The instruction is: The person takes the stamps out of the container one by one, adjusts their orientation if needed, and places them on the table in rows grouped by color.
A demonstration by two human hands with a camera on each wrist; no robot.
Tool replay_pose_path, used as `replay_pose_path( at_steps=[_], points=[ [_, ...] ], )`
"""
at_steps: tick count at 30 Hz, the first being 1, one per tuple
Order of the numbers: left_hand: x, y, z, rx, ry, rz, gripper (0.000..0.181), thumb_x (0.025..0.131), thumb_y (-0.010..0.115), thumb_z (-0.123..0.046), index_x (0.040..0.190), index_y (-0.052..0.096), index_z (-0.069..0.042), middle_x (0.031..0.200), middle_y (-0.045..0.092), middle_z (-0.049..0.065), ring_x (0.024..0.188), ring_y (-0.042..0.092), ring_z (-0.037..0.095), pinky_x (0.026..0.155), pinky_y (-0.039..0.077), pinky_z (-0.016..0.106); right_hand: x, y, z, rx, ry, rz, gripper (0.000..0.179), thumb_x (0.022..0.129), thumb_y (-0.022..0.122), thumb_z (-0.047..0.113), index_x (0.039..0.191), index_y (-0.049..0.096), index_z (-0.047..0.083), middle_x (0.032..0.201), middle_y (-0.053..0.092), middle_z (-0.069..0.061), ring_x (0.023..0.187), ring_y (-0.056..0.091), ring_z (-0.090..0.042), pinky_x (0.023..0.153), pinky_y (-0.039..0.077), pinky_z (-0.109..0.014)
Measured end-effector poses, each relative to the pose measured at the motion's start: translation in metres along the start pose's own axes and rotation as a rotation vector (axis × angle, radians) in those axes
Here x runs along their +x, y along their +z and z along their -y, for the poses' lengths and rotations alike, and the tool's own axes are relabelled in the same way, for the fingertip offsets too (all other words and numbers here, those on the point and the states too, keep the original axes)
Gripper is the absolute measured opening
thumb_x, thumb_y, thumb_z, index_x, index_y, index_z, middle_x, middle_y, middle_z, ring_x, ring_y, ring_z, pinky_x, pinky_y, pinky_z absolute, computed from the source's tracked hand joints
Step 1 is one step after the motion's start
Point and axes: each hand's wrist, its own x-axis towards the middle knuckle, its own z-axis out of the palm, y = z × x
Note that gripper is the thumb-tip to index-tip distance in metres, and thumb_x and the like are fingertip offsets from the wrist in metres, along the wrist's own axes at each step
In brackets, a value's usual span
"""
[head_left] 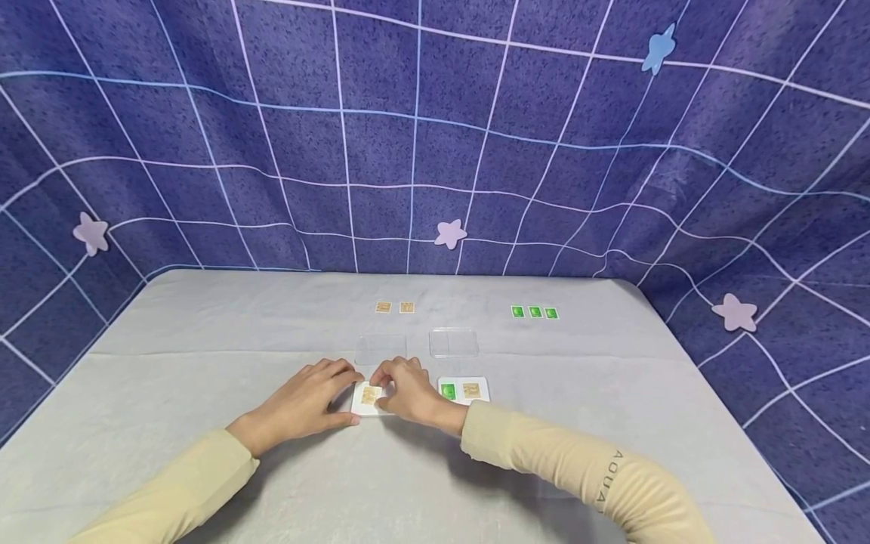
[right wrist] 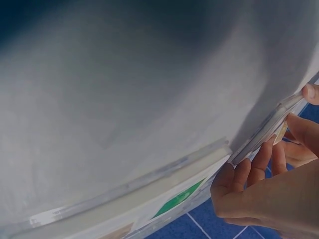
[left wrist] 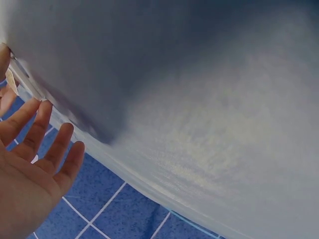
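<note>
My left hand holds a small white case by its left side, with the thumb at the near corner and a fingertip at the far corner. Between thumb and fingertips, my right hand pinches a tan stamp-like piece over that case. In the right wrist view the tan piece stands tilted against the case. The right fingers and palm hide the case's right part in the head view. To the right lies a second white case, bearing a green piece and a tan piece.
Behind the cases lie two clear plastic lids, a left lid and a right lid. Farther back are two tan pieces and, to the right, three green pieces. A blue curtain hangs behind the cloth-covered table.
</note>
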Motion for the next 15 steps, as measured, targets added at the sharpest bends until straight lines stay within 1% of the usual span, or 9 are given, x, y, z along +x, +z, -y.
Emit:
replay_pose_path(
  at_steps=[6,9,12,15],
  points=[
    [0.0002,-0.0005,-0.0003,0.005,-0.007,0.012,0.058,0.072,0.071,-0.048,0.116,0.06,-0.011,0.112,0.057,0.001,0.101,0.055,0.023,0.081,0.046,0.043,-0.0002,0.0,-0.0007,0.005,0.013,-0.002,0.024,0.068,0.074,0.006,0.089,0.065,0.013,0.082,0.061,0.003,0.08,0.043,-0.01,0.077,0.032,-0.028],
    [0.0003,-0.0003,-0.0004,0.004,-0.012,0.016,0.058,0.072,0.071,-0.048,0.116,0.059,-0.012,0.113,0.057,0.002,0.101,0.055,0.023,0.081,0.046,0.043,0.0003,0.0002,-0.001,0.027,0.018,-0.004,0.022,0.069,0.073,0.004,0.088,0.065,0.013,0.079,0.062,0.003,0.079,0.043,-0.01,0.079,0.032,-0.031],
    [0.0004,-0.0001,-0.0006,0.004,-0.015,0.018,0.059,0.072,0.071,-0.048,0.117,0.059,-0.012,0.113,0.057,0.002,0.101,0.055,0.023,0.082,0.046,0.043,0.001,-0.0005,-0.0011,0.064,0.027,-0.007,0.021,0.07,0.069,0.001,0.087,0.065,0.013,0.076,0.062,0.004,0.079,0.044,-0.011,0.082,0.032,-0.035],
    [0.0003,-0.0001,-0.0009,0.002,-0.017,0.018,0.059,0.072,0.071,-0.047,0.117,0.059,-0.011,0.113,0.057,0.002,0.101,0.055,0.024,0.081,0.046,0.043,0.0023,-0.0014,-0.0017,0.118,0.027,-0.01,0.019,0.072,0.066,-0.002,0.086,0.066,0.011,0.075,0.062,0.001,0.076,0.048,-0.011,0.081,0.034,-0.036]
  ],
)
